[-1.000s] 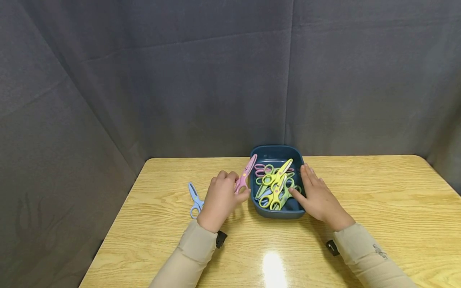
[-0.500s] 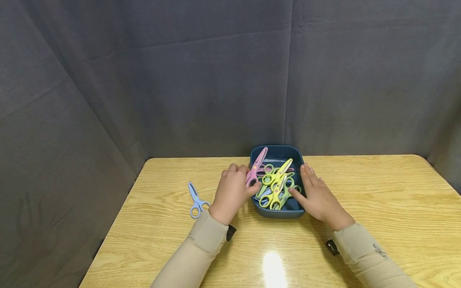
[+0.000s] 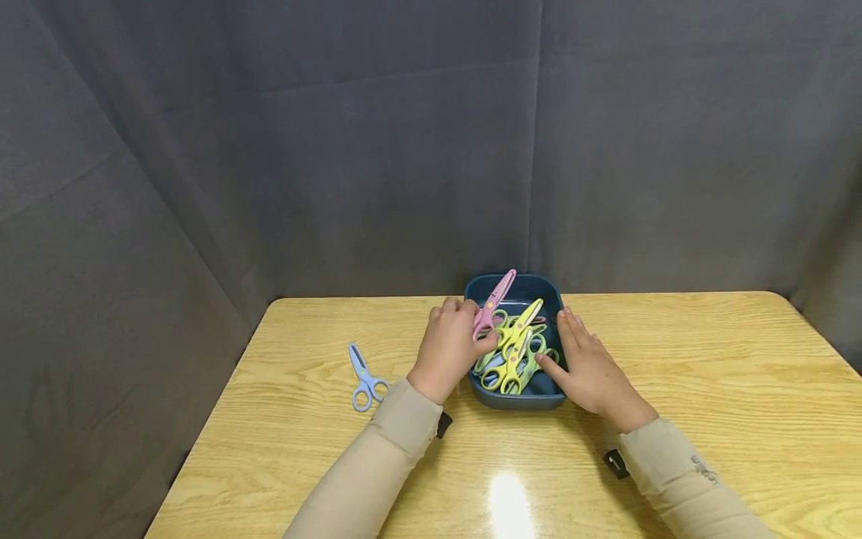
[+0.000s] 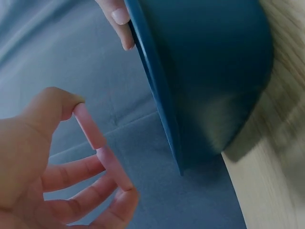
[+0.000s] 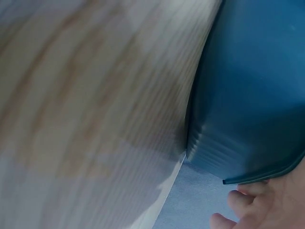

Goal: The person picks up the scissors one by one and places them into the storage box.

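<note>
My left hand [image 3: 446, 348] pinches a pair of pink scissors [image 3: 499, 296] by its handles, between thumb and fingers, blades slanting up and away. It holds the scissors over the left part of a dark blue bin [image 3: 518, 402]. In the left wrist view the pink handle loops [image 4: 114, 168] appear edge-on, above the bin's rim. Inside the bin lie several scissors, with yellow scissors [image 3: 525, 322] on top and green scissors [image 3: 535, 359] beside them. My right hand [image 3: 595, 374] rests against the bin's right side, fingers straight along it and thumb reaching over the rim.
Blue scissors [image 3: 364, 380] lie on the wooden table [image 3: 269, 449], left of my left forearm. A grey cloth [image 3: 404, 150] hangs behind the table's far edge, close to the bin, and another stretch runs down the left side.
My left hand has carried the pink scissors rightward, from beside the bin to over it. The right hand stays at the bin's side, and the blue scissors stay on the table.
</note>
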`<state>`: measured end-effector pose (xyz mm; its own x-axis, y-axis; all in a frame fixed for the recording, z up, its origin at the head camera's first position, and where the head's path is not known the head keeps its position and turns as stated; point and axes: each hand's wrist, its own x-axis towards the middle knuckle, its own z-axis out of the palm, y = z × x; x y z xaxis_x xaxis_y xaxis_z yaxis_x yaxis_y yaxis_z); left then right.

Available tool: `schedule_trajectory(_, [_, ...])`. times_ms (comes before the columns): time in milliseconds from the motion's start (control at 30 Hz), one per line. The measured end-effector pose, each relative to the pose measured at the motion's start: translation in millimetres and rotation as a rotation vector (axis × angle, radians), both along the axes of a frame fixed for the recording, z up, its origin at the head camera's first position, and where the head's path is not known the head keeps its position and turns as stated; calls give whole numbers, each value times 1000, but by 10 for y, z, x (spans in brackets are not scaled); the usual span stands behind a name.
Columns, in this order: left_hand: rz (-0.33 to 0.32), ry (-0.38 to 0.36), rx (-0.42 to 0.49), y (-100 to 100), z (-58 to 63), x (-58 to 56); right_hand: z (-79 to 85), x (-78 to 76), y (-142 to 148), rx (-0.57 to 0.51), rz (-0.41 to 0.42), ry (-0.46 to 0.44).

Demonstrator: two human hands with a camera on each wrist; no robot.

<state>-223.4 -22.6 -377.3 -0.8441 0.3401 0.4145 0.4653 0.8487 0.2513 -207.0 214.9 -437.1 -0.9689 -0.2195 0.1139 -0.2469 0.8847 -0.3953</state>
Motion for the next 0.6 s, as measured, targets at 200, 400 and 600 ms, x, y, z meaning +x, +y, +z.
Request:
schedule_trajectory(200, [-6,-24,-22,106,54,-60,15,11,-5,-9,-6,3])
schedule_trajectory(400, [15,-48,-72,176,15,-160,18,18,-12,-7,-10,7])
schedule_trajectory(600, [37,-81,-105,215,-53,-253,30,22,-20,-5,-7,4])
